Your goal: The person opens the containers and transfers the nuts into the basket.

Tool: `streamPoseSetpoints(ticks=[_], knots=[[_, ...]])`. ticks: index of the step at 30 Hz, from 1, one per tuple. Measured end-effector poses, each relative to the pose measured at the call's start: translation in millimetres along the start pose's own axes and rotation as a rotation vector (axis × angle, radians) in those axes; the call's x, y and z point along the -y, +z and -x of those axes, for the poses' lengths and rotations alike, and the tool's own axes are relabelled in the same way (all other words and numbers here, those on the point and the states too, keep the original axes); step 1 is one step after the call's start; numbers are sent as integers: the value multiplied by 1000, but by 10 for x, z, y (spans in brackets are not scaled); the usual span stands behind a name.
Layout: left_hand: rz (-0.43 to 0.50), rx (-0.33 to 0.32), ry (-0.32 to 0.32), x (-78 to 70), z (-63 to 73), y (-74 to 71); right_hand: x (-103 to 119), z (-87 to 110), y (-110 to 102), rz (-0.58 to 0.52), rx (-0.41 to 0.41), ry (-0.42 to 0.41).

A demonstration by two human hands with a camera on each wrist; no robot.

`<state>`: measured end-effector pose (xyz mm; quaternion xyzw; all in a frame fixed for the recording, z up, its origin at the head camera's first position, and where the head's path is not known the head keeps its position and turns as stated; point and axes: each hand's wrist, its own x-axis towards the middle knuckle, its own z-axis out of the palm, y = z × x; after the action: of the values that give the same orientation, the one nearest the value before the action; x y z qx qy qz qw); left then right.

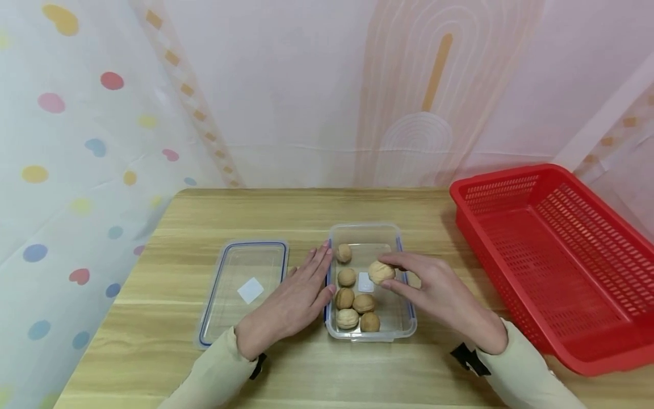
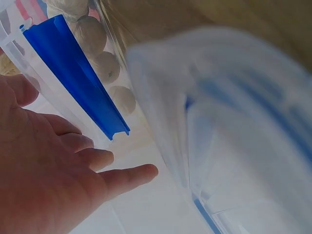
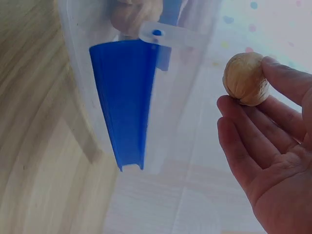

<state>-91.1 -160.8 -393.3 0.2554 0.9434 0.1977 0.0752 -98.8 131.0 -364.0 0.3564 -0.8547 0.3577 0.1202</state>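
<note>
A clear plastic container (image 1: pixel 388 328) with blue side clips stands on the table, and several walnuts (image 1: pixel 364 303) lie along its left side and near corner. Between thumb and fingers my right hand (image 1: pixel 444 292) pinches one walnut (image 1: pixel 381 272), which overlaps the container's right half in the head view. That same walnut (image 3: pixel 246 79) shows at the fingertips in the right wrist view. My left hand (image 1: pixel 293 298) rests along the container's left wall with its fingers extended. A blue clip (image 2: pixel 75 75) sits beside those fingers in the left wrist view.
The container's clear lid (image 1: pixel 230 284) with a blue seal and a white label lies to the left, partly behind my left hand. A large red basket (image 1: pixel 490 261) stands on the right. A patterned cloth (image 1: pixel 296 96) hangs behind the wooden table (image 1: pixel 306 207).
</note>
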Motion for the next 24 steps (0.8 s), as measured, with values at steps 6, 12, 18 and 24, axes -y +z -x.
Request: streamPoseSetpoints(ticks=[6, 12, 18, 24], knots=[[2, 3, -4, -2, 3, -3, -7, 63, -101, 44, -90, -50], [9, -3, -8, -5, -2, 4, 23, 128, -221, 43, -121, -41], [-5, -16, -1, -1, 3, 16, 78, 175, -350, 69, -133, -9], [2, -22, -5, 4, 4, 26, 139, 224, -498, 116, -119, 70]])
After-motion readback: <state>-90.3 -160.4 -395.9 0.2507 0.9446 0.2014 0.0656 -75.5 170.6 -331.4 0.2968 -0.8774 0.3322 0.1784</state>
